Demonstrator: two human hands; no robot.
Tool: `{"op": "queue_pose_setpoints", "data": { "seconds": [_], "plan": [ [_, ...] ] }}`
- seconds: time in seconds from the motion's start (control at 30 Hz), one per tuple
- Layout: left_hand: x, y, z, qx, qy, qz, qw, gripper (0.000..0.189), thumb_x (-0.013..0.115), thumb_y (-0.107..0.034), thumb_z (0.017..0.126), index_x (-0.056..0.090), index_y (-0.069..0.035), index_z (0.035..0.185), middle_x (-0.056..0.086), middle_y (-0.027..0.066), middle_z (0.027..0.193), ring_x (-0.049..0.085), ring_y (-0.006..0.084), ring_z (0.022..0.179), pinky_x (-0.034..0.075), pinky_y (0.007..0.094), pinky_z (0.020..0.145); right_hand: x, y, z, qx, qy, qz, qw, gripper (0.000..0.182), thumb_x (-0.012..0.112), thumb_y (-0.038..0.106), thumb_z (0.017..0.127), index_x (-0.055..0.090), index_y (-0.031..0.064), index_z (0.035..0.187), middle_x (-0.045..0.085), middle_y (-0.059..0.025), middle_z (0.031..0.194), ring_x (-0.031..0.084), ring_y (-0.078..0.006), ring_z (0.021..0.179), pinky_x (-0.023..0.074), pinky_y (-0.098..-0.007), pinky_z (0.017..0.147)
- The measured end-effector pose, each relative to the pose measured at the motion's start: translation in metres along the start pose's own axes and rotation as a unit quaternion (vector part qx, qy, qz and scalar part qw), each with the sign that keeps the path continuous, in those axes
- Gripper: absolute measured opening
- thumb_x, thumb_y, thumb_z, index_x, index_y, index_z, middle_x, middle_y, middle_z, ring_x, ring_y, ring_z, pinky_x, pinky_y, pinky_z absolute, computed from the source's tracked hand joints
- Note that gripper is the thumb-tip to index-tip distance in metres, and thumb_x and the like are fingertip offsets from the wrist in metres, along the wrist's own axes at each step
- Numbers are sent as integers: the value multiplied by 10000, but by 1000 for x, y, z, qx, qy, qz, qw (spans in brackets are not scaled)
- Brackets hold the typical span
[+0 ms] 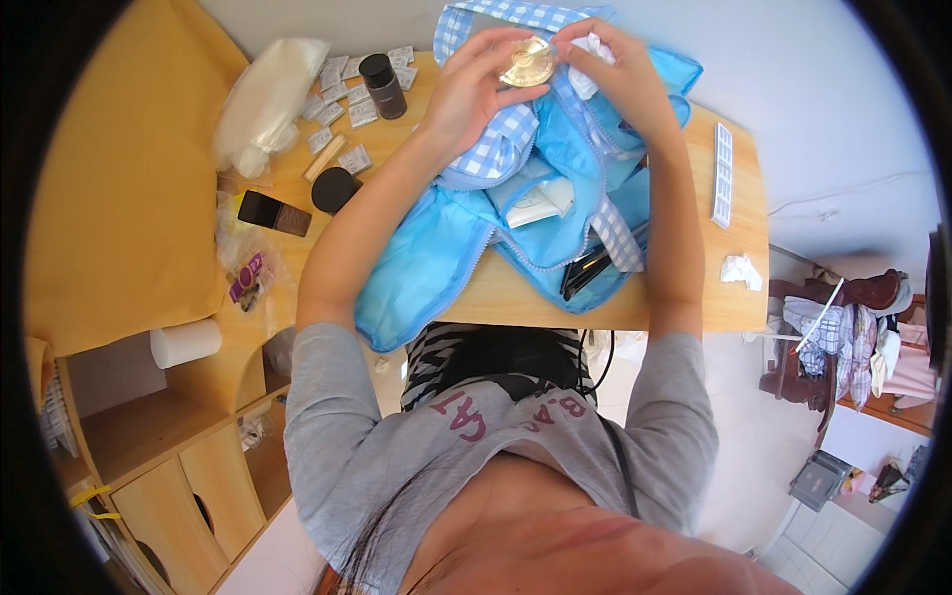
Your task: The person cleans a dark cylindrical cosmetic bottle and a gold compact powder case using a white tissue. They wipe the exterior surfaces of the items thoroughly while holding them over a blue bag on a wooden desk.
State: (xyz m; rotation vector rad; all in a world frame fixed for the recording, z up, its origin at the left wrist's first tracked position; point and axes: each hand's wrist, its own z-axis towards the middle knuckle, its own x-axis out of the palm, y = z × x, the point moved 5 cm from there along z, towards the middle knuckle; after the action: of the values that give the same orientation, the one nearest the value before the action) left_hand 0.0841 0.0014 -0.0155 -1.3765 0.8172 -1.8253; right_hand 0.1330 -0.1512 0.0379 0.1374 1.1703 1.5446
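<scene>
A round gold compact-like case (pixel 529 62) is held by its rim in my left hand (pixel 480 93), above the far side of the bag. My right hand (pixel 617 71) pinches a crumpled white tissue (pixel 591 65), its fingertips close to the case's right edge. Under both hands a blue bag with blue-and-white checked trim (pixel 439 245) lies unzipped across the wooden desk (pixel 513 297). Inside the bag are a white packet (pixel 541 202) and, in the near flap, several dark slim items (pixel 587 271).
Left of the bag are a dark bottle (pixel 383 88), a round black lid or jar (pixel 335 190), a square-capped bottle (pixel 274 213), several small packets (pixel 363 113) and a plastic bag (pixel 268 104). A white strip (pixel 721 175) and a crumpled tissue (pixel 741 272) lie on the right.
</scene>
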Motion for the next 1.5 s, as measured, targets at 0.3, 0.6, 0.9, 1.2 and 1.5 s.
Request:
{"op": "queue_pose_setpoints", "data": {
  "seconds": [0.3, 0.6, 0.9, 1.2, 1.5],
  "plan": [
    [4, 3, -3, 0, 23, 18, 1000, 363, 487, -2, 901, 484, -14, 1264, 509, 136, 1265, 574, 249, 1117, 549, 390, 898, 6, 5, -8, 11, 17, -3, 1000, 132, 651, 151, 855, 628, 32, 909, 646, -22, 892, 566, -112, 865, 440, -261, 809],
    [7, 0, -4, 9, 55, -24, 998, 650, 394, 147, 747, 409, -46, 1367, 400, 121, 1404, 472, 269, 1254, 473, 423, 1005, 7, 18, -12, -56, 69, -39, 995, 91, 661, 63, 794, 601, 35, 858, 612, -49, 845, 576, -192, 820, 446, -294, 784],
    [7, 3, -4, 25, 32, 21, 999, 585, 402, 124, 829, 394, -52, 1386, 404, 118, 1409, 483, 268, 1246, 482, 406, 991, 7, 16, -12, -44, 77, -50, 995, 89, 671, 63, 791, 609, 35, 849, 623, -56, 870, 588, -203, 869, 453, -297, 809],
    [-1, 3, -2, 38, 76, -110, 990, 530, 432, -24, 858, 389, -45, 1386, 377, 142, 1431, 429, 295, 1288, 431, 456, 1037, 10, 29, -15, -129, 38, -94, 986, 144, 671, 2, 743, 614, 38, 871, 667, -67, 1009, 629, -256, 962, 482, -336, 826],
    [1, 5, -3, 44, 32, 25, 998, 341, 475, -102, 969, 460, -28, 1302, 488, 124, 1340, 566, 239, 1141, 544, 409, 899, 11, 26, -20, -103, 38, -201, 973, 240, 630, 26, 743, 639, 133, 958, 677, -65, 907, 638, -306, 826, 505, -349, 685]
  ]
}}
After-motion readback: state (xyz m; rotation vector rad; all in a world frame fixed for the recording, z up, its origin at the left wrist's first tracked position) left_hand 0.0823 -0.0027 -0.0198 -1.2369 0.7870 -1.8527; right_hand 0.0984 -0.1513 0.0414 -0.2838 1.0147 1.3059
